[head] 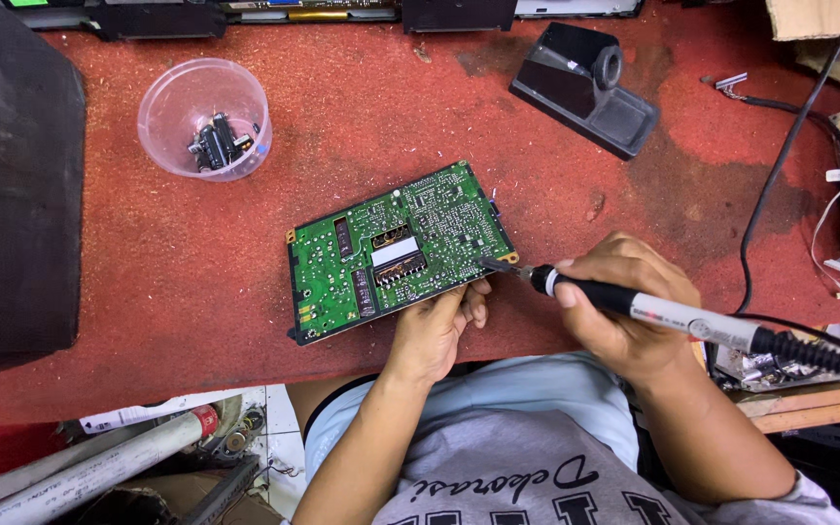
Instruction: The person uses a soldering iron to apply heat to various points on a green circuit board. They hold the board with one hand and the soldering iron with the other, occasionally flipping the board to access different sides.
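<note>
My hands, two. Left hand: fingers curled under the near edge of one green circuit board, centre of frame, propping it tilted on the red mat. Right hand: closed around one soldering iron, tip touching the board's right edge. One clear plastic cup, upper left, holding several dark components. One black iron stand, upper right.

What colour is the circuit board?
Green, seen clearly in the head view: the circuit board.
</note>
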